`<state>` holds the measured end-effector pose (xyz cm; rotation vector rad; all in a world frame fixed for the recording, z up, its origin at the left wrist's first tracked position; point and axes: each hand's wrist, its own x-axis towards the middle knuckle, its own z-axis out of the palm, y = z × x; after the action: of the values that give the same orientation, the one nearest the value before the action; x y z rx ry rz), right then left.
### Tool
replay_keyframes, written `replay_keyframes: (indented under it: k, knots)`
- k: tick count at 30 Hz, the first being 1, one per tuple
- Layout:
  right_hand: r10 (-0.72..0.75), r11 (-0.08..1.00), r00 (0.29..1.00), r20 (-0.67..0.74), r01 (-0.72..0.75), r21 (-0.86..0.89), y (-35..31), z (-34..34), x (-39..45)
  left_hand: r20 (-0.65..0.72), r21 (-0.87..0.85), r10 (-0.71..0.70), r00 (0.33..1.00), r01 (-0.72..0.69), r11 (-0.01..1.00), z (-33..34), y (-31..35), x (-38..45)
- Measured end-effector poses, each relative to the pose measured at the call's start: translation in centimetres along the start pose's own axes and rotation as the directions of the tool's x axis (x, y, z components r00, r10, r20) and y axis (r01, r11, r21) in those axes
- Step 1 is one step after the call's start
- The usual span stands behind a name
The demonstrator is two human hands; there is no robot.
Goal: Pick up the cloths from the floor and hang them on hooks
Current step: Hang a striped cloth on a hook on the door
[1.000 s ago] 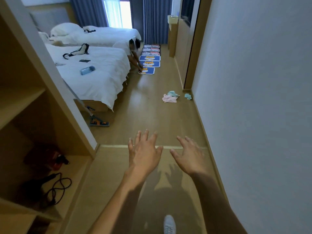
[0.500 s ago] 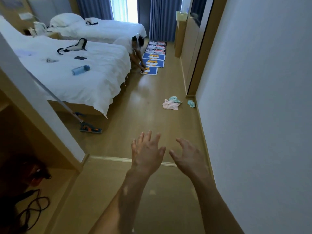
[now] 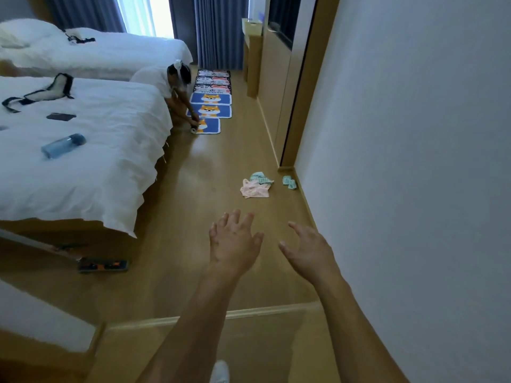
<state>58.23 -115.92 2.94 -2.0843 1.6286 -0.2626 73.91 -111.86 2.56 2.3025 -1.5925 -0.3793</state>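
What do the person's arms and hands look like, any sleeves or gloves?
The left hand and right hand are bare, with no gloves. Both forearms are uncovered as far as the frame shows, with no sleeves. No watch, rings or markings are visible.

Both arms reach forward over the wooden floor (image 3: 193, 272), the left hand (image 3: 235, 244) and the right hand (image 3: 309, 252) with fingers spread and holding nothing. Ahead, near the wall, lie a pink cloth (image 3: 254, 189) and two green cloths (image 3: 260, 177) (image 3: 289, 182).
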Motion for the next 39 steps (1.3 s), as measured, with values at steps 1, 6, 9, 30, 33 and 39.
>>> replay_keyframes:
  k: [1,6,9,30,33,39]
  knots:
    - [0.016,1.000,1.000,-0.012,-0.016,0.006,-0.8,-0.1,1.6,0.000,0.003,0.010,1.000,-0.010,1.000,-0.5,-0.4,1.7]
    - [0.048,0.998,0.997,-0.058,-0.047,0.032,-3.8,0.2,7.8,0.035,-0.007,0.018,0.999,-0.017,1.000,-1.5,-2.7,9.2]
    - [0.069,0.997,0.996,-0.057,-0.067,0.036,-4.7,0.4,11.2,0.056,-0.013,0.027,0.998,-0.026,1.000,-1.4,-3.3,12.9]
    - [0.025,0.991,1.000,-0.005,-0.024,0.131,-5.2,-2.2,47.9,0.081,-0.004,-0.036,0.996,0.037,0.999,-0.6,-0.7,46.7]
    - [0.021,0.993,1.000,-0.001,-0.021,0.112,-4.9,-3.1,52.8,0.073,-0.029,-0.032,0.997,0.034,0.999,0.0,0.1,51.4]
    - [0.058,0.994,0.998,0.026,-0.060,0.094,-3.9,-3.2,60.4,0.119,-0.047,-0.038,0.992,0.044,0.998,1.9,0.2,59.5]
